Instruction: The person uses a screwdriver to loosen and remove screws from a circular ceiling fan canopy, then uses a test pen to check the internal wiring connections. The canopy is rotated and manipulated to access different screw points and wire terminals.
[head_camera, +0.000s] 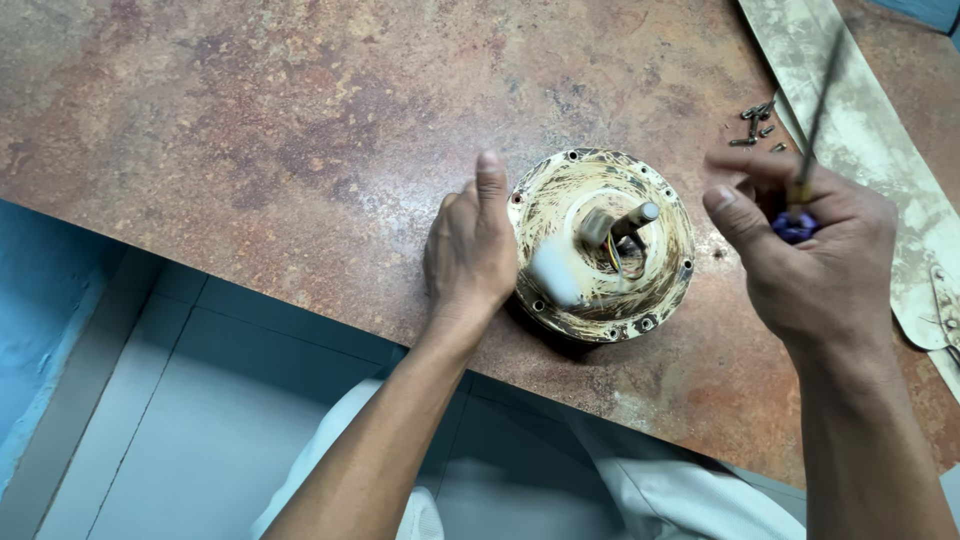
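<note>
Fan motor housing (600, 245) sits at centre frame on the rust-mottled table (250, 130), near the table's front edge. It's a round, worn cream-coloured casing with a shaft (632, 218) sticking up from the hub and coloured wires (615, 262) coming out beside it.

Left hand (470, 250): pressed against the left rim of the housing, fingers together, thumb up along the edge. It's bracing, not gripping around it.

Right hand (810, 250): centre right of frame, well clear of the housing, closed around a screwdriver (815, 130) with a purple handle end, blade pointing to the upper right. The blade is blurred and the tip can't be made out.

Risks as I see them:
- The housing is close to the table edge and held from one side only. A push from the right could slide it toward the edge or spin it under the palm.
- The wires lie exposed next to the shaft. A tool tip coming in at an angle could nick the insulation.
- Loose screws (757, 125) lie in a small heap at upper right, just beside the fan blade (860, 130). A sweep of the right forearm or the tool could scatter them off the table.
- The fan blade runs down the right edge of frame, near the right wrist. An elbow knock could shift it.
- The casing surface looks flaky and worn, so the driver may slip out of screw heads on the rim.
</note>
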